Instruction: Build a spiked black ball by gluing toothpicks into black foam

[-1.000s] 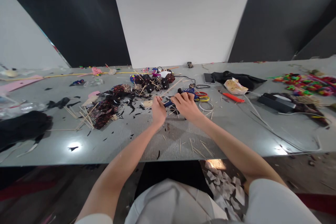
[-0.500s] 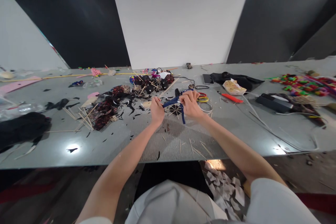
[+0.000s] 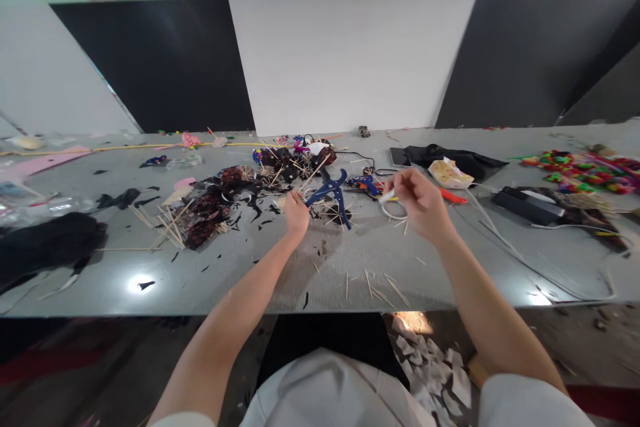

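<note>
Your left hand (image 3: 297, 213) is closed around one end of the dark blue tool (image 3: 320, 195), which sits above the tabletop (image 3: 285, 280) in front of you. Its two slim arms are spread apart, the upper one curving into a hook, the lower one slanting down past a dark disc (image 3: 332, 215) with thin sticks radiating from it. Your right hand (image 3: 419, 199) has its fingers pinched together on a small white piece (image 3: 387, 198), too blurred to identify. Near that hand are a blue glue gun (image 3: 369, 185) and an orange-handled cutter (image 3: 454, 197). Farther left lie dark patterned scraps (image 3: 203, 212); loose sticks (image 3: 370, 283) lie near the table's front edge.
</note>
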The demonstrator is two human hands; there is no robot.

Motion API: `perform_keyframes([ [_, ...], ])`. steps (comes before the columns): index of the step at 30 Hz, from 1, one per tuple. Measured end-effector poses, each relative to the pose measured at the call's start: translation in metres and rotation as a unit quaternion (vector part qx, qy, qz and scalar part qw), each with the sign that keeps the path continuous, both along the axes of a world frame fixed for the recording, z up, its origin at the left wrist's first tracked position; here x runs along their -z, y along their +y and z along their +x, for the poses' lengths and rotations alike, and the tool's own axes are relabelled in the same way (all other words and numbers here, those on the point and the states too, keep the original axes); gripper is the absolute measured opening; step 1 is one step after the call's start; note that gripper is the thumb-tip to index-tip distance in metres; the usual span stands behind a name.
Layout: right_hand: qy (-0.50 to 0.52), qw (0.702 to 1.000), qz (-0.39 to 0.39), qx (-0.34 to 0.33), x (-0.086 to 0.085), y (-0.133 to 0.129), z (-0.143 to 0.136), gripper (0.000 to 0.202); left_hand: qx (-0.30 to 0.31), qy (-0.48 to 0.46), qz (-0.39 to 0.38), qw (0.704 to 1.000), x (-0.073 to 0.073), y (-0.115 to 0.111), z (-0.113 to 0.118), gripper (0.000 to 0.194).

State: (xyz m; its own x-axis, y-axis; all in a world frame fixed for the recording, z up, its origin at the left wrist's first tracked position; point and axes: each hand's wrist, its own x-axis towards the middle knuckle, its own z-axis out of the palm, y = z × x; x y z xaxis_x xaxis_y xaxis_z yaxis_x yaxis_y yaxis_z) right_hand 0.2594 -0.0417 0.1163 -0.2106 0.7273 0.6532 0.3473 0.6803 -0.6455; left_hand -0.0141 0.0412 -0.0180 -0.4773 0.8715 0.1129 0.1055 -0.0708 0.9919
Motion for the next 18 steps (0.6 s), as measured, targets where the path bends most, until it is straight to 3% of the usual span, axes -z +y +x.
perform_keyframes([
  [3, -0.122, 0.974, -0.182, -0.054, -0.007, -0.059, 0.03, 0.035, 0.004, 0.008, 0.015, 1.0, -0.001, -0.002, 0.003, 0.037],
  [7, -0.266, 0.878, -0.388, -0.085, -0.006, -0.122, 0.065, 0.039, 0.023, 0.006, 0.017, 1.0, -0.003, -0.006, 0.006, 0.036],
  [9, -0.265, 0.859, -0.432, -0.064, 0.001, -0.14, 0.079, 0.044, 0.032, -0.002, 0.019, 0.999, -0.004, -0.007, 0.007, 0.036],
  [11, -0.27, 0.843, -0.464, -0.036, 0.012, -0.152, 0.091, 0.037, 0.038, -0.009, 0.019, 0.999, -0.004, -0.008, 0.008, 0.036],
  [15, -0.304, 0.774, -0.553, -0.043, 0.038, -0.161, 0.109, 0.033, 0.041, -0.013, 0.015, 0.999, -0.003, -0.009, 0.008, 0.038],
  [18, -0.307, 0.81, -0.495, -0.068, 0.049, -0.159, 0.116, 0.031, 0.037, -0.014, 0.016, 0.999, -0.001, -0.007, 0.007, 0.039],
])
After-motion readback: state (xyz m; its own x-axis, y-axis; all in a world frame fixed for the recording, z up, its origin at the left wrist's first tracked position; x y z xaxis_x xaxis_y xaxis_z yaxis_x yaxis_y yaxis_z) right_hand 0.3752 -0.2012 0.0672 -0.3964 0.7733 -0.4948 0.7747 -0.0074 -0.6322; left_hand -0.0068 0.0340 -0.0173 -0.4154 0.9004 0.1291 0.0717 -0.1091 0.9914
